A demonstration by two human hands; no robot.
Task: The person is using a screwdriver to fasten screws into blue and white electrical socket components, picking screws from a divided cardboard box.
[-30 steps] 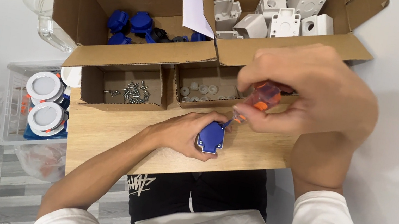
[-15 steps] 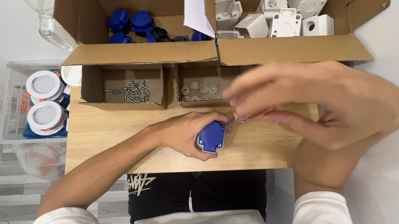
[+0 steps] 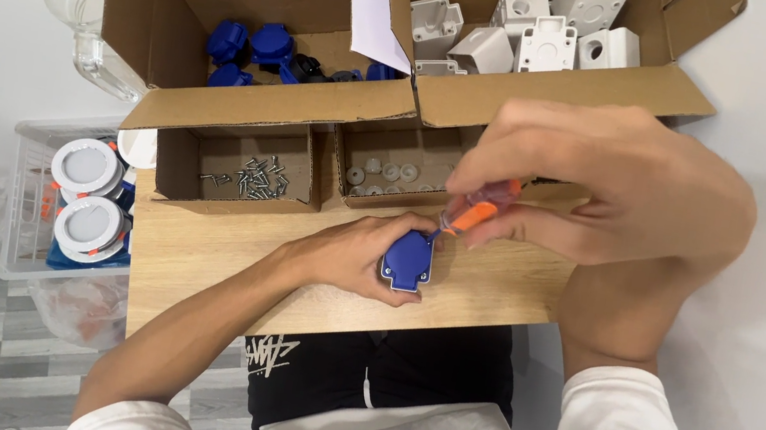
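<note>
My left hand (image 3: 349, 253) holds a small blue plastic part (image 3: 408, 260) against the wooden table (image 3: 194, 263). My right hand (image 3: 609, 193) grips an orange-handled screwdriver (image 3: 474, 215) just above, its tip pointing down-left into the blue part. Most of the screwdriver's handle is hidden inside my fingers.
A large cardboard box (image 3: 268, 107) stands behind, with blue parts (image 3: 256, 49) on its left side and white plastic housings (image 3: 532, 30) on its right. Two small open boxes hold screws (image 3: 252, 177) and small white round pieces (image 3: 384, 173). A clear bin with round white lamps (image 3: 82, 195) sits to the left of the table.
My right hand has shifted a little and the orange handle shows again between my fingers. The left hand and blue part have stayed in place.
</note>
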